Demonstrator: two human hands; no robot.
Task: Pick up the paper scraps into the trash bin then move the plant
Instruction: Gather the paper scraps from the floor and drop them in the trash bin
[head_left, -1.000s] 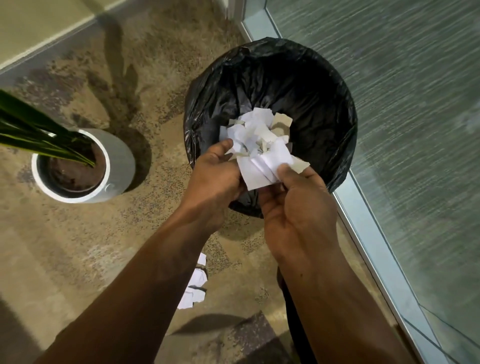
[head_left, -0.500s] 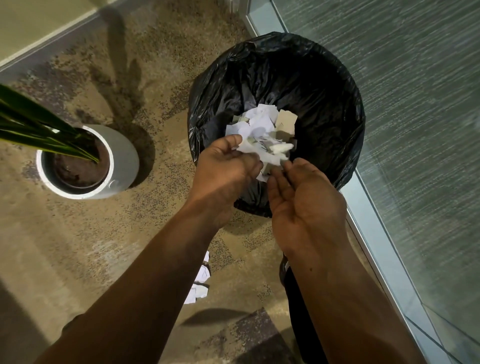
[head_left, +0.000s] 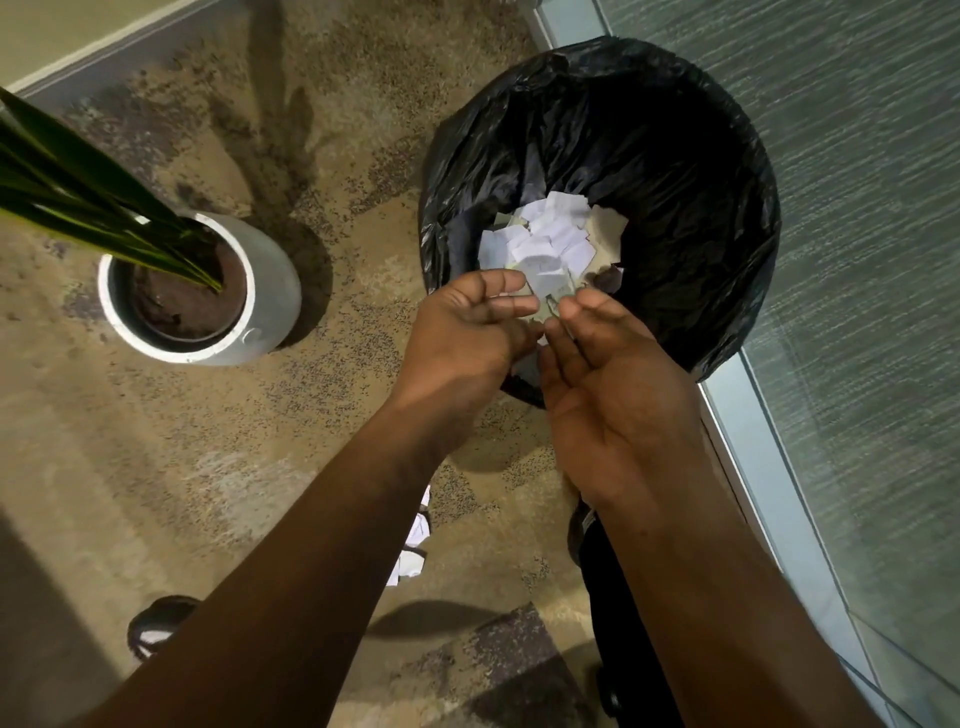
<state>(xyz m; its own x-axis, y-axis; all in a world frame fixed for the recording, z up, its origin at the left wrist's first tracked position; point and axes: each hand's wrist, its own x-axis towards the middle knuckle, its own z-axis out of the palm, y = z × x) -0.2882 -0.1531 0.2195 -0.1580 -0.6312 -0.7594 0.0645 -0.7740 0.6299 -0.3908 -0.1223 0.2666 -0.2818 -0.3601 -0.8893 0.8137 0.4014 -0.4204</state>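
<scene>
I see my left hand (head_left: 462, 332) and right hand (head_left: 613, 374) empty, fingers relaxed, over the bin (head_left: 701, 156), where scraps (head_left: 545, 239) lie. More scraps (head_left: 413, 545) lie on the floor (head_left: 156, 467) under my left arm. The plant (head_left: 197, 286) stands well left of the bin.

One trash bin (head_left: 727, 156), black-lined. One potted plant (head_left: 197, 291) in a white pot. Two hands: left hand (head_left: 462, 343), right hand (head_left: 618, 395). Paper scraps in bin (head_left: 545, 244): a dozen-odd, overlapping. Scraps on floor (head_left: 413, 545): perhaps three, partly hidden by forearm.
</scene>
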